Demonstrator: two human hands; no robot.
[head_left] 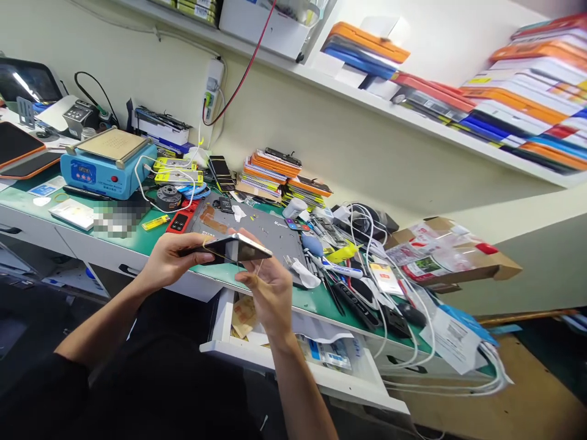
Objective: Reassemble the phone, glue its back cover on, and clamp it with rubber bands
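A dark phone [229, 249] with a pale edge is held up over the front of the green desk, seen nearly edge-on. Around its left end the fingers and thumb of my left hand [172, 260] are closed. My right hand [270, 281] is at the right part of the phone, fingers behind it and thumb bent below. A thin yellowish band [211, 249] crosses the phone near my left thumb. Something thin and clear hangs by my right thumb, too small to make out. Under and behind the phone lies a grey work mat [257, 226].
An open drawer [293, 366] juts out below my right forearm. A blue machine [107, 165] stands on the desk at left. Tools, white cables and an open cardboard box [458, 256] crowd the right. Above runs a loaded shelf [413, 116].
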